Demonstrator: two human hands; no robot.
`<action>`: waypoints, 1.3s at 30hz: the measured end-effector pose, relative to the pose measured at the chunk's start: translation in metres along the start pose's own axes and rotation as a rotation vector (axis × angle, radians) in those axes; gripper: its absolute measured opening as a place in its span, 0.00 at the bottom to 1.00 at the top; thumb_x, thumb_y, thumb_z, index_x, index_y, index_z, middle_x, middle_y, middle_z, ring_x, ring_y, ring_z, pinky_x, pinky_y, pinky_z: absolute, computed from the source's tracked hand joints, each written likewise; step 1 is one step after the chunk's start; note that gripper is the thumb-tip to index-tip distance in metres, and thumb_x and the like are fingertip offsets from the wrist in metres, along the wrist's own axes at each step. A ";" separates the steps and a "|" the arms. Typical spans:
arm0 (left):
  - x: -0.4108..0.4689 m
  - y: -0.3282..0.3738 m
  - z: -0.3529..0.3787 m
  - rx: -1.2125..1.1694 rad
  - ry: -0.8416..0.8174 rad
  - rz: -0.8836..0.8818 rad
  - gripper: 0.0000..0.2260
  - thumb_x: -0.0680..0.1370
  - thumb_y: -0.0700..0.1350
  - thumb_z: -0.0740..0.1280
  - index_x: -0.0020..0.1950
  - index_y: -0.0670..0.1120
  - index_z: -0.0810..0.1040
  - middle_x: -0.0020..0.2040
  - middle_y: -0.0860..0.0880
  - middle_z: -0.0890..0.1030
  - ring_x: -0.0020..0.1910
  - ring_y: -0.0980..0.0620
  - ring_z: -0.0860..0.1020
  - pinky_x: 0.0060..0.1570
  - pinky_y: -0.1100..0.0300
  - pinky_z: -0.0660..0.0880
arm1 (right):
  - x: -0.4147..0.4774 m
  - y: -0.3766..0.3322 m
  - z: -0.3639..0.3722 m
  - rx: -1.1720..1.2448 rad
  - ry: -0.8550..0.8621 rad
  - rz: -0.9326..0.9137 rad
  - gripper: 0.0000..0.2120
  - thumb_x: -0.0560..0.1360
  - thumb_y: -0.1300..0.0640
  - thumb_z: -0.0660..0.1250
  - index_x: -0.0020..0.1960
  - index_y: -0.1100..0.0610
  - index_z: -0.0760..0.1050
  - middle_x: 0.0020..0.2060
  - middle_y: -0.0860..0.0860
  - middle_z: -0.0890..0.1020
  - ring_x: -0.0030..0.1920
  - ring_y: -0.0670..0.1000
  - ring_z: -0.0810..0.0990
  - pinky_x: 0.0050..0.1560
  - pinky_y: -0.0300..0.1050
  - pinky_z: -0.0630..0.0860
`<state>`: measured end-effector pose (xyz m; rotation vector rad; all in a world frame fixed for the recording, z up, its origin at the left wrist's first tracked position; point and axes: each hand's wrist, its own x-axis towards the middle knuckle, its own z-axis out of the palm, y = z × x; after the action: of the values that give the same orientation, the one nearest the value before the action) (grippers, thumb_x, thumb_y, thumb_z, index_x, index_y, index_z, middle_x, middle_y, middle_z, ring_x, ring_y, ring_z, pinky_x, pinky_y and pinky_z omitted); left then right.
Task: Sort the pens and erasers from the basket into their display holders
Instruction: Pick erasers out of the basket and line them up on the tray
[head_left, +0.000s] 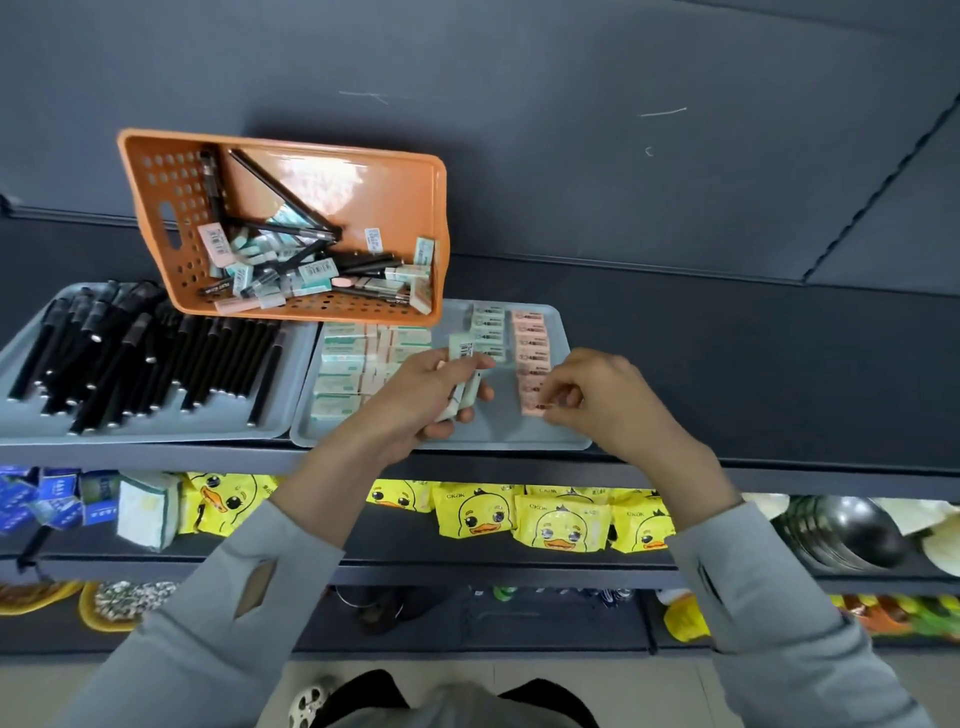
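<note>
**Stock view: stationery shelf**

1. Shelf top (727, 364): dk grey, running 9 to 3 o'c across the view and carrying items 2–4.
2. Pen tray (156, 431): grey, sitting at 9 o'c. Black pens (130, 358) are lying in it mostly side by side, w/ a few piling crosswise at its 11 o'c corner.
3. Eraser tray (467, 441): grey, sitting just beside the pen tray at its 3 o'c.
   - Green erasers (343, 364) are lying in rows in its 9 o'c half.
   - Small green erasers (488, 325) are stacking in a short column at 12 o'c.
   - Pink erasers (531, 343) are forming a column at 2 o'c, running toward 6.
4. Basket (363, 192): orange, perforated, leaning at 11 o'c of the view. Its near wall is overlapping the back edges of both trays. Loose pens (280, 197) & loose erasers (311, 280) are heaping at its low 6 o'c side.
5. Left hand (415, 395): grey sleeve reaching in from 7 o'c, hand hovering over the eraser tray's middle. Fingers are curling round the held erasers (462, 384), a pale green bundle, w/ the thumb pressing on top. One barcoded piece is sticking out toward 12.
6. Right hand (602, 400): reaching in from 5 o'c, over the tray's 4 o'c part. Thumb & forefinger are pinching together on the end pink eraser (535, 408) at the column's near end, other fingers tucking in. Cannot tell whether that piece is touching the tray.
7. Lower shelf, 6 o'c: yellow duck packs (478, 514) are lying in a row, w/ blue packs (47, 499) at 8 o'c and metal bowls (852, 530) nesting at 4 o'c.
</note>
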<state>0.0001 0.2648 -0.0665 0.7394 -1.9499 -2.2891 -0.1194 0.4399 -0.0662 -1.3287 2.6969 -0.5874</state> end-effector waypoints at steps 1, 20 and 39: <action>-0.002 0.000 0.002 0.032 -0.013 0.012 0.09 0.82 0.46 0.61 0.58 0.44 0.78 0.39 0.46 0.80 0.27 0.53 0.71 0.20 0.68 0.56 | 0.001 -0.001 0.000 0.032 0.047 -0.007 0.06 0.69 0.58 0.76 0.45 0.51 0.84 0.41 0.46 0.79 0.38 0.44 0.77 0.45 0.43 0.76; -0.020 0.025 -0.041 -0.832 0.086 -0.033 0.10 0.78 0.32 0.58 0.58 0.36 0.72 0.50 0.37 0.75 0.45 0.45 0.77 0.41 0.62 0.77 | 0.033 -0.024 0.004 1.079 0.051 0.183 0.14 0.71 0.69 0.73 0.54 0.58 0.82 0.53 0.55 0.85 0.50 0.51 0.84 0.53 0.43 0.80; -0.014 0.013 -0.053 -0.350 0.114 0.039 0.10 0.79 0.43 0.67 0.58 0.41 0.74 0.45 0.45 0.82 0.39 0.52 0.82 0.22 0.68 0.67 | 0.053 -0.039 0.030 0.070 -0.069 -0.186 0.06 0.71 0.60 0.74 0.48 0.54 0.84 0.45 0.48 0.80 0.44 0.49 0.78 0.48 0.44 0.76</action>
<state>0.0296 0.2177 -0.0550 0.7632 -1.4469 -2.4109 -0.1161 0.3680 -0.0740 -1.5615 2.4920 -0.6328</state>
